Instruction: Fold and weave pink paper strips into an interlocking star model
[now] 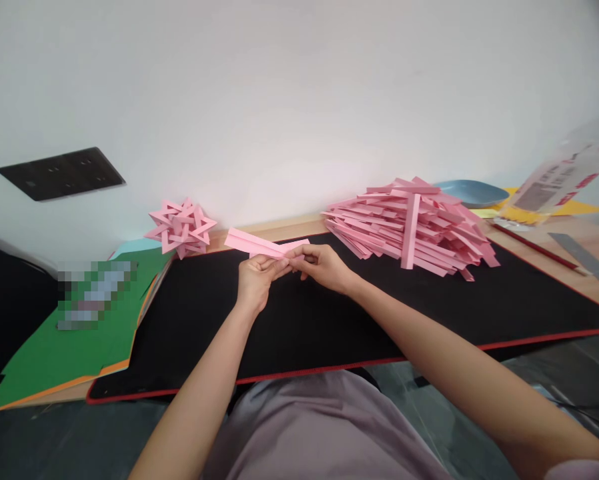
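Both my hands meet above the black desk mat (329,320), holding a folded pink paper strip (252,243) that points up and to the left. My left hand (257,277) grips it from below, and my right hand (319,263) pinches its right end. A big heap of folded pink paper strips (409,223) lies on the mat to the right of my hands. A finished pink woven paper star (180,227) stands by the wall to the left.
Green and orange paper sheets (79,340) lie left of the mat. A blue dish (472,193), yellow paper, a plastic packet (564,177), a red pencil (534,248) and a metal ruler (587,261) sit at the far right. A dark wall socket plate (62,173) is on the white wall.
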### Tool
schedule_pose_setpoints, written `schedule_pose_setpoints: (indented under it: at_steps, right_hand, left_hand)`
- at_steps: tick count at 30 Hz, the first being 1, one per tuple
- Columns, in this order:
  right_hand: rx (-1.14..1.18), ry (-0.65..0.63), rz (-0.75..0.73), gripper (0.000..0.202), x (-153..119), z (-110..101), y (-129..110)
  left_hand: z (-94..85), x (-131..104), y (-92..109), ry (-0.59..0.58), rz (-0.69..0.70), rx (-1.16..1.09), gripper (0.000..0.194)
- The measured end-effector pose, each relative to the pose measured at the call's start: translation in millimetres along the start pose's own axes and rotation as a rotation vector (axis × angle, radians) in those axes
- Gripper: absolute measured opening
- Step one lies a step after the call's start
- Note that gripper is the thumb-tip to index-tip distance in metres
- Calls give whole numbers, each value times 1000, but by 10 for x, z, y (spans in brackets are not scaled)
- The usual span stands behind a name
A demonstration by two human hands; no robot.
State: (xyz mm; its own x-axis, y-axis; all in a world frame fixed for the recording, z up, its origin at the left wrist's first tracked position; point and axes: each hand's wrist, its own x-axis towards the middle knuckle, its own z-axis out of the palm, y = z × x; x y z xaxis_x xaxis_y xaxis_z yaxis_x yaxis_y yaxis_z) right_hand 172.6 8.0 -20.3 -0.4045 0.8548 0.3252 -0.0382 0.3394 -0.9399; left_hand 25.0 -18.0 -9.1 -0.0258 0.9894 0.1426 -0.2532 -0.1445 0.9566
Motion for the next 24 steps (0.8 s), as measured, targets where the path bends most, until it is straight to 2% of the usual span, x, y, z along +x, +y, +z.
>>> schedule_pose_setpoints:
  at_steps: [6,24]
  right_hand:
    - [24,15,36,24,0,-14,-39]
    - [46,-74,19,28,-16,-37,-37]
  left_hand:
    - [5,-2,8,-14,17,18,28]
    - [-24,12,2,23,62,119,27]
